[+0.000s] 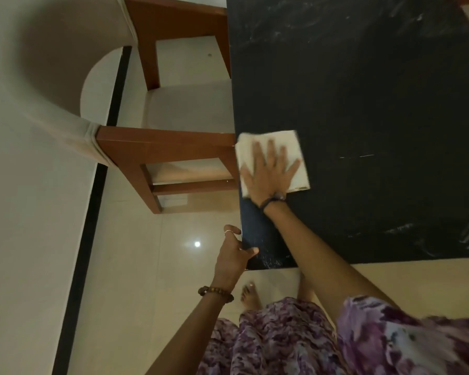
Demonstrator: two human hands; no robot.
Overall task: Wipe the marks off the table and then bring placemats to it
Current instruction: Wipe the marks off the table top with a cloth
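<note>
While a person leans over the dark table point(377, 109), the chief hazard is the cloth point(268, 158) sliding past the left edge it already overlaps, for a firm outward stroke could drag it off toward the tiled floor point(136, 266) or the wooden-framed chair point(157, 147) drawn up just beside that edge. Marks may also be missed: pale smears cloud the far part of the table, whitish streaks lie at the near right, flecks speckle the near left corner, and a thin light scratch-like line point(356, 156) sits right of the cloth, any of which a hurried pass could leave behind. The table looks black, matt and broad; the cloth is cream, folded to a rough square and lying flat at the left edge. The right hand point(271, 171) presses it down, fingers straight and spread. The left hand point(234, 253) grips the table's near left corner, thumb on top and fingers curled at the edge. No placemats are in view.
</note>
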